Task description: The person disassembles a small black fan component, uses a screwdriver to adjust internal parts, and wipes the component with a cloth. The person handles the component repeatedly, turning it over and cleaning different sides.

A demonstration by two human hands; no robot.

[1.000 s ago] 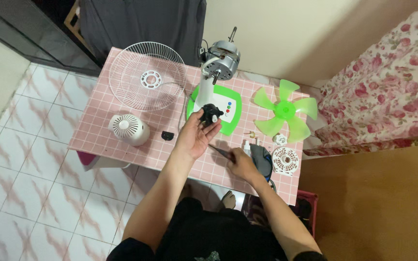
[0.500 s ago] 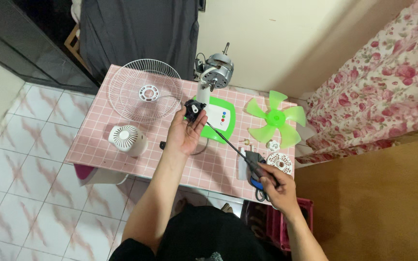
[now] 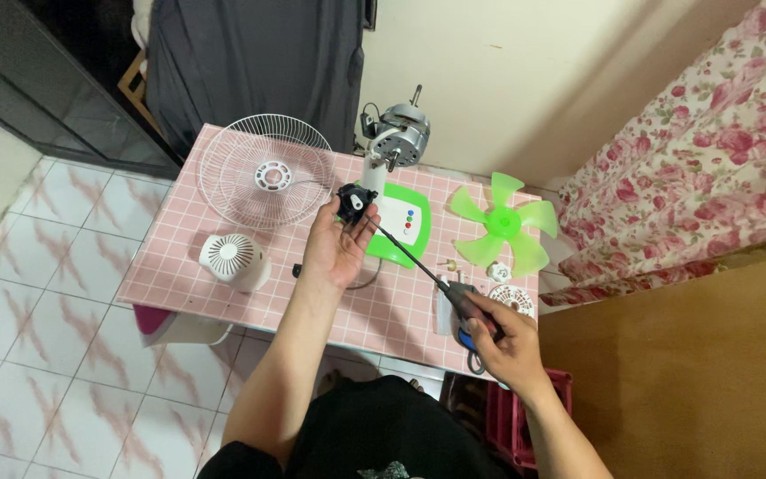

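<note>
Fan is well stripped down on the pink checked counter (image 3: 223, 288). Already off and lying apart: white wire guard (image 3: 263, 168) at the far left, green blade (image 3: 500, 222) at the right, white rear cover (image 3: 232, 259) at the near left, and a small round white grille piece (image 3: 514, 297) near the right hand. Bare motor (image 3: 399, 133) stands on its neck above the green and white base (image 3: 401, 226), far middle.

Left hand (image 3: 334, 248) is closed around a small black part (image 3: 355, 202), lifted just over the base. Right hand (image 3: 503, 341) grips the dark handle of a long screwdriver (image 3: 423, 266) at the near right edge of the counter; the shaft runs up and left, its tip at or just beside the black part, contact too small to tell.

Motor and base are not yet parted. A couple of small loose bits, likely screws, lie between base and blade.
</note>
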